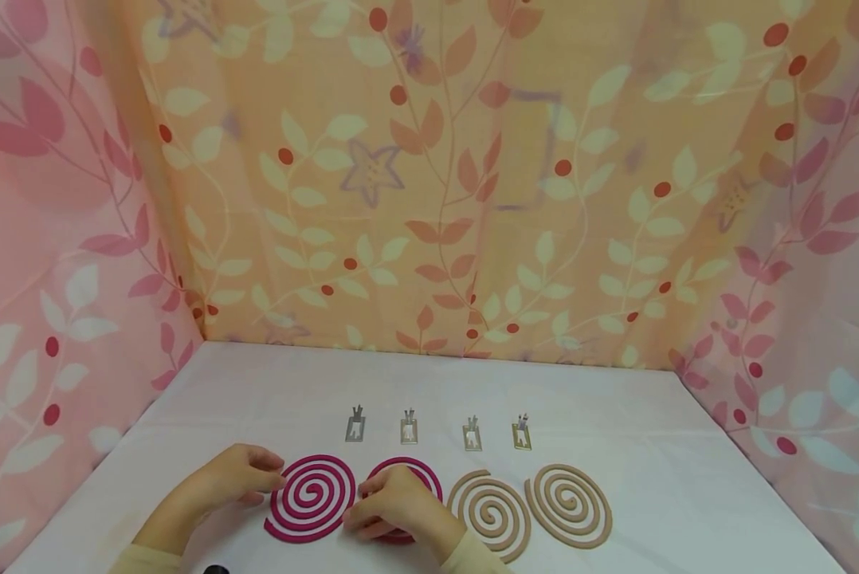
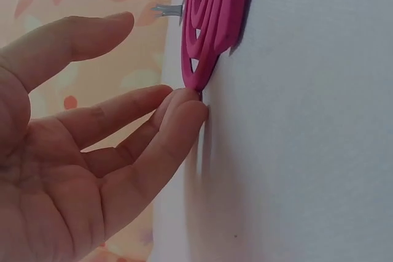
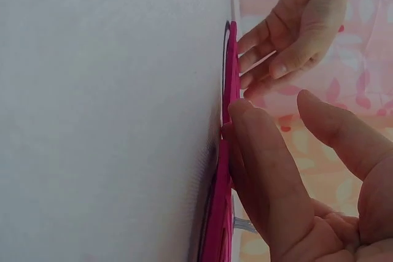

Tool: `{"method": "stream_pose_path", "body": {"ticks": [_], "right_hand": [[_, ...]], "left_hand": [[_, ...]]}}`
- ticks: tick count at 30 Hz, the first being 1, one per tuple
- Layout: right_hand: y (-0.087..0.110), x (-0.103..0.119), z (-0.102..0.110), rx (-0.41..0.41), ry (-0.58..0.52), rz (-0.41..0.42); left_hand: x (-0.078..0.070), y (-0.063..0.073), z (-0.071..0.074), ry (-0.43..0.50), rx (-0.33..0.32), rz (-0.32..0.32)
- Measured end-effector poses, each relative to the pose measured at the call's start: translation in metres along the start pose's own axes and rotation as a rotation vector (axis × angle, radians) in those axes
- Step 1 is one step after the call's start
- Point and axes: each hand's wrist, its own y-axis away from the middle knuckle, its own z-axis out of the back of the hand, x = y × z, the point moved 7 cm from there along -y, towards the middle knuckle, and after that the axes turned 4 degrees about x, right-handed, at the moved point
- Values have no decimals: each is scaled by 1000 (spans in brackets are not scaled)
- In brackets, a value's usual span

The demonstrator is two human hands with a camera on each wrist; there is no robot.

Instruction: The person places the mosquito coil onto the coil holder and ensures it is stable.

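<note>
Two magenta mosquito coils lie flat on the white table in the head view. My left hand is at the left edge of the left magenta coil. In the left wrist view its fingertips meet the coil's rim, the thumb held apart. Over the right magenta coil is my right hand, hiding much of it. The right wrist view shows that hand's fingers loosely bent where the two magenta coils come close, thumb raised away. Neither hand grips a coil.
Two tan coils, one beside my right hand and another farther right, lie in the same row. Several small metal coil stands with upright prongs form a row behind. Patterned cloth walls enclose the table's back and sides.
</note>
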Motion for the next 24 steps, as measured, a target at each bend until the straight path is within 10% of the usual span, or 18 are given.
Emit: {"method": "stream_pose_path", "body": {"ticks": [24], "right_hand": [[-3, -7, -6, 51, -91, 0]], "left_hand": [[5, -3, -2, 45, 15, 15]]}}
